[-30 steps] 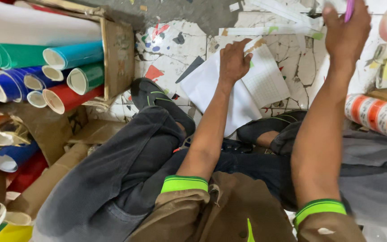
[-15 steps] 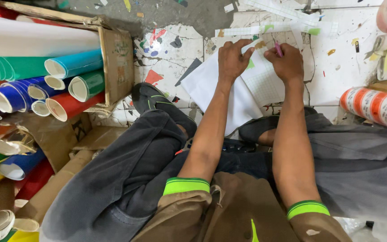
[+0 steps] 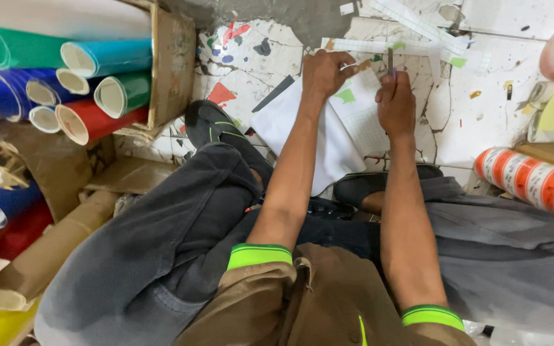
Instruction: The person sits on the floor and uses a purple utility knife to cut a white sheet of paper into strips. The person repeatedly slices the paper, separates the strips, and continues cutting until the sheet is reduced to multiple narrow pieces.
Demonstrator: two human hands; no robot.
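Two hands work over white sheets (image 3: 328, 138) lying on the cracked floor (image 3: 482, 122), just ahead of the person's crossed legs. Left hand (image 3: 324, 72) is curled and pressed down on the upper edge of the sheets, pinning a gridded sheet (image 3: 363, 118) that carries a small green patch. Right hand (image 3: 395, 102) is closed around a slim tool (image 3: 390, 61), tip pointing away from the person, over the same sheet. Judged from this, cutting or marking is under way; the sheet looks mostly whole, with much left. Coloured scraps litter the floor. At the left edge, rolls (image 3: 97, 83) in green, blue, teal and red lie stacked beside a cardboard box (image 3: 173, 64). At the right edge lies an orange-and-white striped roll (image 3: 530, 182).
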